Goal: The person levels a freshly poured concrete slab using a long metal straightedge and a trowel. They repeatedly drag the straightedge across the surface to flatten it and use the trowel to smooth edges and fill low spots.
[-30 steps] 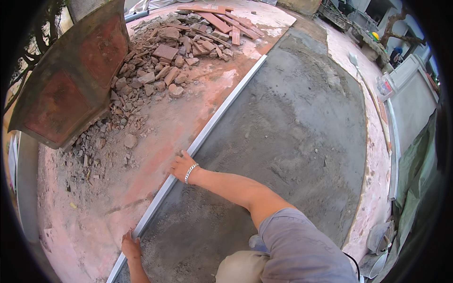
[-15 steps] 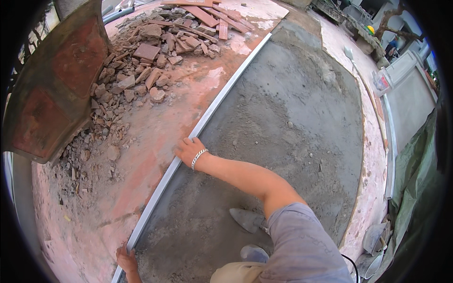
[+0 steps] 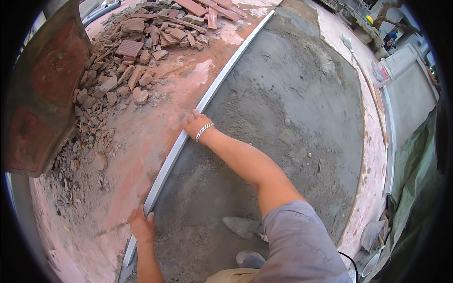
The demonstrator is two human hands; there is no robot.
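A long, straight metal screed bar (image 3: 231, 70) lies diagonally along the left edge of the wet grey mortar (image 3: 283, 99). My right hand (image 3: 195, 123), with a silver chain bracelet at the wrist, is closed over its middle. Nearer to me, my left hand (image 3: 142, 225) grips the bar close to its near end, the thumb on the mortar side. A pointed trowel (image 3: 241, 226) rests on the mortar beneath my right arm. My shoe (image 3: 250, 259) shows at the lower edge, partly covered by my clothing.
Broken tile and stone rubble (image 3: 118, 70) is heaped left on the reddish floor (image 3: 155, 127). A rusty metal wheelbarrow tray (image 3: 47, 89) stands beside it. At right are a long-handled shovel (image 3: 348, 43), a white bucket (image 3: 381, 71) and a green tarp (image 3: 415, 155).
The screed bar has slid away from me, its near end now showing. Both hands have moved forward with it, still gripping. The view has shifted slightly.
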